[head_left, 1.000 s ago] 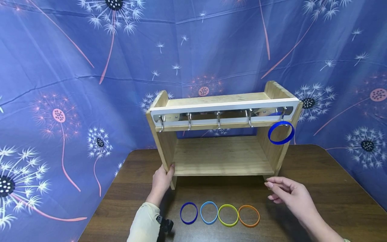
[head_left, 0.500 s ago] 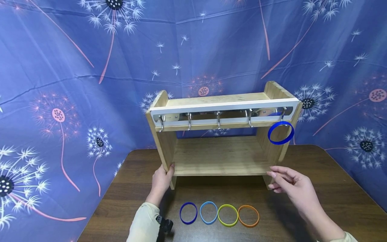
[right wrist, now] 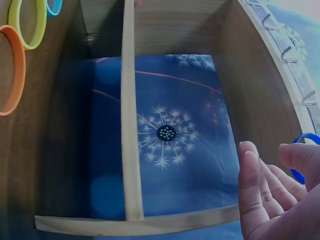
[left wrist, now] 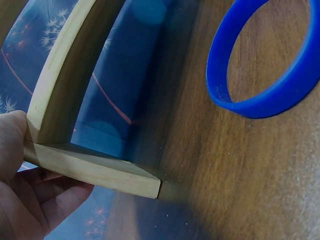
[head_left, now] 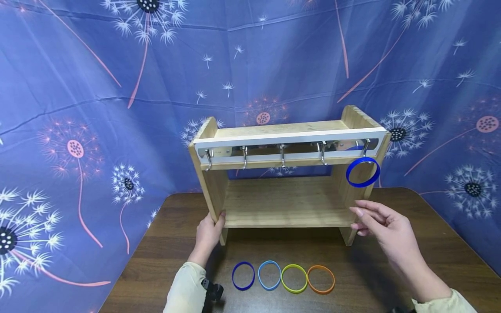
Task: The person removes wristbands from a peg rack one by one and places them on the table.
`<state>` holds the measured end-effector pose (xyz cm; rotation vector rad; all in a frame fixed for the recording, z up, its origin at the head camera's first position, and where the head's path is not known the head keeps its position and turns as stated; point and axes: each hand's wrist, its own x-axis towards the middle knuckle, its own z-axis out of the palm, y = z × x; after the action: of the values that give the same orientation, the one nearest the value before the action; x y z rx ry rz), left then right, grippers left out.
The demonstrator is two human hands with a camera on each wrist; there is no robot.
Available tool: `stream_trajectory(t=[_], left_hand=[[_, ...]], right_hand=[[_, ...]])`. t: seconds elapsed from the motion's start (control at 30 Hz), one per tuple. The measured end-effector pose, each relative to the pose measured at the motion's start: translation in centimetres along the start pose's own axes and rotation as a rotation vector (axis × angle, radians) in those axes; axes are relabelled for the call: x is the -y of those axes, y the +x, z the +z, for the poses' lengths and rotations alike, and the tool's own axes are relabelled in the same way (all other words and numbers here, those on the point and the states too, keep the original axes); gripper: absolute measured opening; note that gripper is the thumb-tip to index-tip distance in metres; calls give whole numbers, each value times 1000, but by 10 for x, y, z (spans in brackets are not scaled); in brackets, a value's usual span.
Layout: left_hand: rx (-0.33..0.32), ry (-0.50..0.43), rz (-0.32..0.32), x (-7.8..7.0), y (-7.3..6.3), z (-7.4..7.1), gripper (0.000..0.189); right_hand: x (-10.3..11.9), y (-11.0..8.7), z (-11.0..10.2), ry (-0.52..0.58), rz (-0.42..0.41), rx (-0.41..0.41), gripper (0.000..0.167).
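Note:
My left hand [head_left: 208, 234] grips the left side panel of a wooden shelf [head_left: 289, 200], low down, thumb in front; the left wrist view shows the fingers behind the panel. A bright blue silicone wristband [head_left: 363, 185] hangs from the rightmost metal hook [head_left: 366, 148] on the shelf's white front rail. Just below it, by the right side panel, is my right hand [head_left: 387, 228], loosely bent and holding nothing; the right wrist view shows thumb and fingers apart. On the table lie a dark blue wristband [head_left: 243, 289], a light blue one, a yellow one and an orange wristband [head_left: 321, 292].
Several more hooks along the rail [head_left: 266, 160] carry nothing. The shelf stands on a dark wooden table [head_left: 172, 261], in front of a blue dandelion-print cloth [head_left: 117, 65]. The wristbands lie in a row before the shelf, between both arms.
My right hand has risen from near the shelf's right foot to just below the hanging wristband. The left hand keeps its grip, and the wristbands on the table stay where they were.

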<state>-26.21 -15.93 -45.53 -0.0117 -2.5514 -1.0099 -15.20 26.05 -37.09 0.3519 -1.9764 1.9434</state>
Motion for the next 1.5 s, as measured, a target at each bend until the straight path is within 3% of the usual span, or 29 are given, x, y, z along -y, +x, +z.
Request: stream_trajectory(t=[0.33, 0.9, 1.2, 1.5], left_hand=[[0, -5, -5, 1, 0, 0, 27], [4, -1, -17, 0, 0, 2, 27], [3, -3, -21, 0, 0, 2, 29], [4, -8, -19, 0, 0, 2, 28]], right_hand=[[9, 11, 0, 50, -31, -29, 31], [17, 21, 1, 118, -46, -5, 39], [18, 20, 3, 194, -91, -86, 21], [22, 21, 5, 248, -125, -139, 15]])
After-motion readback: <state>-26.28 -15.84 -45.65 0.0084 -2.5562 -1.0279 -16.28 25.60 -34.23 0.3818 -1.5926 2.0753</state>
